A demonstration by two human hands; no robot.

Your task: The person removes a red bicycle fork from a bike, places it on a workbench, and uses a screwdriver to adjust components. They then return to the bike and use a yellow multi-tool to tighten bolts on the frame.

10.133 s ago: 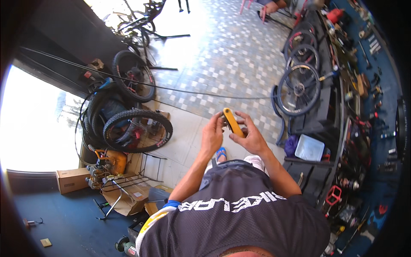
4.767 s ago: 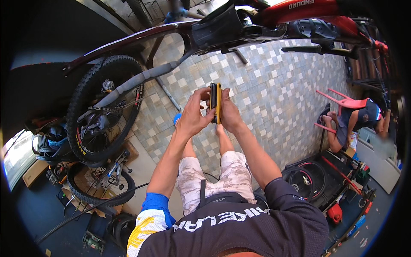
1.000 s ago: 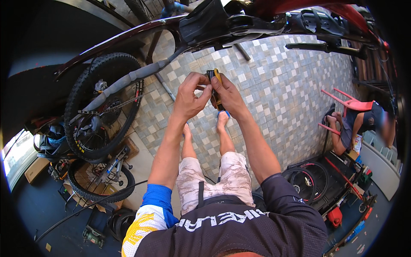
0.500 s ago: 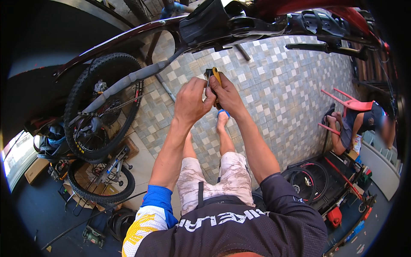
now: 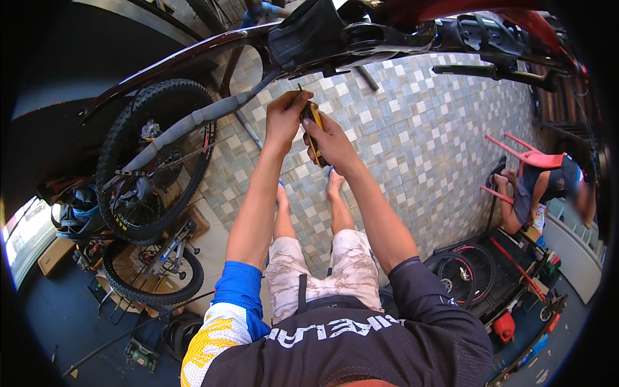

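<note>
A black-and-yellow folding hex key set is gripped in my right hand, whose fingers wrap around its body. My left hand is closed at the tool's upper end, thumb and fingers pinching near a thin dark key that points up from them. Which key it is cannot be made out. Both hands are held in front of me over the tiled floor. Just beyond them hangs a dark red and black bicycle frame, with a grey wrapped tube sloping down to the left. Neither hand touches the frame.
A knobby-tyred wheel with a chain stands at left, another wheel below it. At right a person sits by a red chair. Lower right, wheels lie on a black surface near a red container.
My left hand has moved up and turned at the tool's top, where a thin key now sticks up. The right hand has come slightly lower and left, with the tool tilted.
</note>
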